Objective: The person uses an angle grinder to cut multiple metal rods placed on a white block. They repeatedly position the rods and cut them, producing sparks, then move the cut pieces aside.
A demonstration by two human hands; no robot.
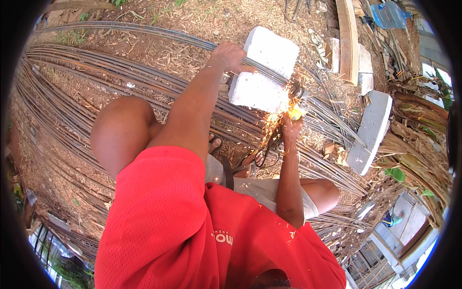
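Note:
My left hand (229,57) is closed round a bundle of thin steel rods (266,71). The bundle runs in from the far left and lies across a pale concrete block (272,47). In my right hand (291,126) is an angle grinder (297,112) with a yellow body, mostly covered by the hand. Its dark head meets the rods just beyond the block's right edge. Bright sparks (272,124) spray from there down toward my feet, hiding part of the grinder.
Long rusty rods (120,71) spread over the straw-covered ground and beneath me. Shorter rods (332,115) rest to the right, near a grey slab (369,132). Beyond lie a wooden plank (347,41), a blue plastic water bottle (389,15) and dry leaves (418,139). My sandalled feet are near the sparks.

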